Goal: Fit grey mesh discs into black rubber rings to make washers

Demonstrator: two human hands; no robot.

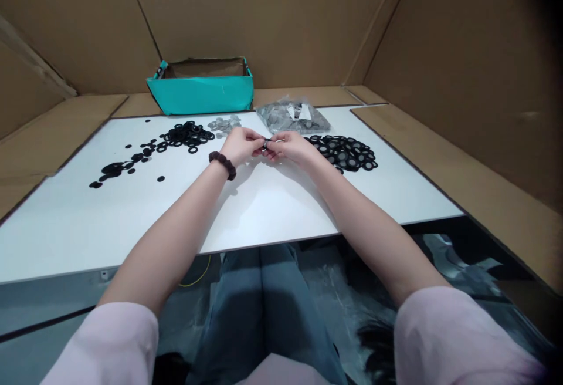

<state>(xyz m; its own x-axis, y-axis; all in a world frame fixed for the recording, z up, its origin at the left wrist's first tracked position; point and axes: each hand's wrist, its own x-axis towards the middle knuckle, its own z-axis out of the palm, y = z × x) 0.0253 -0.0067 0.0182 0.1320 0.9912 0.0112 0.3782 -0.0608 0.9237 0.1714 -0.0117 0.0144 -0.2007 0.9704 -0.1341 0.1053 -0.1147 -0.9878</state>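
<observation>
Nearest, two bare forearms in pale short sleeves reach out over the lap to a white tabletop [264,209], and the hands meet at its middle. The left hand [240,145], with a dark scrunchie [223,165] on its wrist, and the right hand [288,145] are both pinched, fingertips together, on one small black ring [265,146] held between them just above the surface; whether anything is being pressed into it is too small to tell. Just beside the right hand lies a pile of black rings with grey centres [345,153], and left of the left hand a heap of plain black rings [187,134] trails off in loose strays toward the table's left edge. Beyond the hands sit a small cluster of grey discs [224,124] and a clear bag of grey parts [292,116], with a teal box [201,93] farthest back against the cardboard wall. The piece is tiny and held only by fingertips, so a slip in the pinch could likely drop it among the loose rings, where it would be hard to tell apart; a forearm sweeping sideways might also scatter the near pile or push strays off the edge.
</observation>
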